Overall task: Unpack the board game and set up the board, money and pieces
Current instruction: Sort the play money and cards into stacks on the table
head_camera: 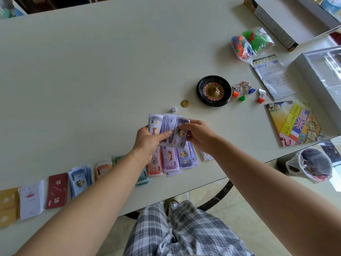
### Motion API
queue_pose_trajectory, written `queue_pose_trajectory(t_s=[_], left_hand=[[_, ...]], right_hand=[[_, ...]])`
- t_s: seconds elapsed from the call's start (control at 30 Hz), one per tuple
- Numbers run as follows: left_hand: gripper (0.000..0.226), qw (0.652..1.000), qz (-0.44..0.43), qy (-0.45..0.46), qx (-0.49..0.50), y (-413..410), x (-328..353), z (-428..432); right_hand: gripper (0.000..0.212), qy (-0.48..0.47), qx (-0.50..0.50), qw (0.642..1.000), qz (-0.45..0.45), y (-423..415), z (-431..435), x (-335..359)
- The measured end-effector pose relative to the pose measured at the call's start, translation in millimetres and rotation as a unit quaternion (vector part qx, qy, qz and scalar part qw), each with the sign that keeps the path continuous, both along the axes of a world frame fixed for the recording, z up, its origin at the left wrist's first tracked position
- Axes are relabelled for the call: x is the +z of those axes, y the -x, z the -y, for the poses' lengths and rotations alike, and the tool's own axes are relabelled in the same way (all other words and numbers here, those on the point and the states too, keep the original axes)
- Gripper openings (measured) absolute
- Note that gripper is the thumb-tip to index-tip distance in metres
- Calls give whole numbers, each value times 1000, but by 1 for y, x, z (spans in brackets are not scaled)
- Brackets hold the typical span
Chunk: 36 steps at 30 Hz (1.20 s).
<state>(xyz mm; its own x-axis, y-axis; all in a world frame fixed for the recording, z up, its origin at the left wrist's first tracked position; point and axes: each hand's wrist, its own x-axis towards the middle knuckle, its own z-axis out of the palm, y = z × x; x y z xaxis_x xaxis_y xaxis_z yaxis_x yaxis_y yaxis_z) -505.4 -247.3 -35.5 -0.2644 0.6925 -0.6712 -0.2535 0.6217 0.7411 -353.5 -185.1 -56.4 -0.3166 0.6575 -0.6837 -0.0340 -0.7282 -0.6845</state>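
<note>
The left hand (149, 141) grips a fan of thin paper notes (160, 124), with the thumb laid flat across their printed faces. The right hand (197, 135) pinches one lilac note (181, 124) by its edge, and that note overlaps the fan. Both hands are above the near edge of the table (92, 61), which is smooth, matt and pale.

Under the hands, more money lies in flat rectangular piles (169, 159) set side by side: lilac, violet, orange-red and green. To the left a row runs along the table edge: a blue stack (80, 179), an orange one, a dark red card (56, 190), white cards (31, 198) and yellow cards (8, 206).

Just beyond the fan sit a small white die (173, 109) and a round brass-coloured coin (184, 103). Near them is a glossy black wheel (214, 90), round, with a gold centre. Right of it are cardboard pawns (236, 89) on plastic bases, some upright and some tipped over.

The board (293, 122) lies folded at the right edge, glossy, with flags printed on it. Behind it is a creased printed sheet (273, 76). Two crinkled clear bags (258, 38) hold bright plastic bits. The grey box (321, 71) and its lid (287, 21) sit at the far right.

Below the table are a bin (311, 165) with a plastic liner and plaid trousers (184, 228).
</note>
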Motion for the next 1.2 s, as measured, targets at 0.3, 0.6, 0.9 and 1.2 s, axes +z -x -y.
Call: queue_pose_trajectory(t_s=[0.3,0.6,0.9,1.2], left_hand=[[38,997,55,-3,-53,2,2,3],[24,998,52,-20,-3,19,-7,0],[24,986,-152,-56,-44,47,-17,-19],[20,955,-262,-81,-110,52,-48,-46]], right_hand=[[13,-18,9,1000,8,7,5,6],[10,-128,28,984,118,16,-3,11],[20,-545,232,680,433,58,-32,5],[17,-546,312,632,453,83,-40,-16]])
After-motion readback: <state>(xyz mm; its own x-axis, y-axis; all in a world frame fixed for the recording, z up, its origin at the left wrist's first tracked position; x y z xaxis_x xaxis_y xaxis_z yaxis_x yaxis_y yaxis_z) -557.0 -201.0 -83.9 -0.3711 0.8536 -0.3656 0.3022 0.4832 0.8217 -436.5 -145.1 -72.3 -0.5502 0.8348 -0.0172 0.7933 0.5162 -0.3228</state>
